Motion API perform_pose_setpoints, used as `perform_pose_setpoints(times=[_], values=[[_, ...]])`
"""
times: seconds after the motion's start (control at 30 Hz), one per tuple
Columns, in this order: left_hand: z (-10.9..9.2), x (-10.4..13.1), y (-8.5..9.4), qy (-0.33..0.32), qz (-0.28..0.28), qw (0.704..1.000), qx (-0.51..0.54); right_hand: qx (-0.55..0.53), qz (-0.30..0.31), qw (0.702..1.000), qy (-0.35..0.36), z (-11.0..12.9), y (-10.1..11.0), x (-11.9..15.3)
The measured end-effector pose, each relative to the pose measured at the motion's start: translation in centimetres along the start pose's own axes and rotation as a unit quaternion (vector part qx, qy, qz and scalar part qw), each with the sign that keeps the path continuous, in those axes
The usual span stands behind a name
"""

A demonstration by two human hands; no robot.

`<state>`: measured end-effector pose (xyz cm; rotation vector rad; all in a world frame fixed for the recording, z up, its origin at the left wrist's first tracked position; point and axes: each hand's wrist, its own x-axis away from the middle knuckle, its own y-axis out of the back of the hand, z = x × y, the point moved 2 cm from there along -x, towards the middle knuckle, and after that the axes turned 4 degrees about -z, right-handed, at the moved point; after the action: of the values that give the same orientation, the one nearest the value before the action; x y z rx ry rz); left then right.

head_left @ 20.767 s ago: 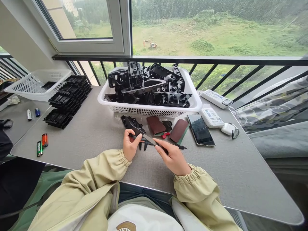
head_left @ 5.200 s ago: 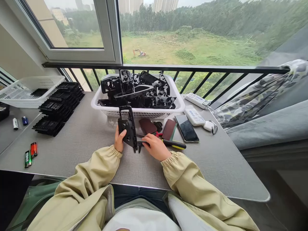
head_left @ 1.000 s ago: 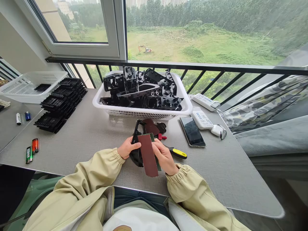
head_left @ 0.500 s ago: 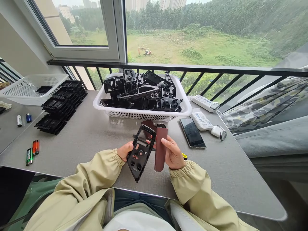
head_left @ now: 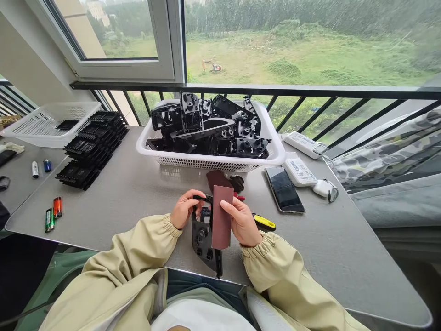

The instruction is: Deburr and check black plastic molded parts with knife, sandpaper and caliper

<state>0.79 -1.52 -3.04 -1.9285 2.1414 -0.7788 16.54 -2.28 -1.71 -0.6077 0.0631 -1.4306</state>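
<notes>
"What sort of place is this?"
"It's a room with a big window (head_left: 303, 50) and a table (head_left: 320, 248) set up like a little workshop."
"How can you tell?"
"A white basket (head_left: 210, 162) full of black plastic parts (head_left: 206, 126) sits near the window. There's a pile of flat black parts (head_left: 91, 147) at the left."
"Is it a home?"
"I can't tell, but a spotty curtain (head_left: 396, 147) hangs on the right."

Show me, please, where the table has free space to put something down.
Bare table: between the orange battery and the left hand; also between the phone and the table's near right corner. Crowded: around the right hand, and before the full basket, where a brown sheet lies.
</notes>
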Motion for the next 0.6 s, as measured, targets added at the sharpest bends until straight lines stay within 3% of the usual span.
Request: perform_pose_setpoints(times=[0.13, 0.3, 0.5, 0.6], values=[[-0.06, 0.13, -0.04, 0.030, -0.014, 0.999, 0.004, 0.036, -0.009, 0.999, 0.025, -0.09, 0.48, -0.22], [-0.33, 0.11, 0.08, -0.005, -0.072, 0.996, -0.046, 0.053, -0.017, 0.998, 0.024, 0.13, 0.68, 0.01], [-0.31, 0.10, -0.06, -0.034, -0.060, 0.990, -0.127, 0.141, 0.018, 0.990, 0.018, 0.57, 0.26, 0.46], [-0.31, 0.05, 0.05, -0.015, -0.058, 0.991, -0.118, 0.167, 0.019, 0.985, 0.026, 0.78, 0.17, 0.56]])
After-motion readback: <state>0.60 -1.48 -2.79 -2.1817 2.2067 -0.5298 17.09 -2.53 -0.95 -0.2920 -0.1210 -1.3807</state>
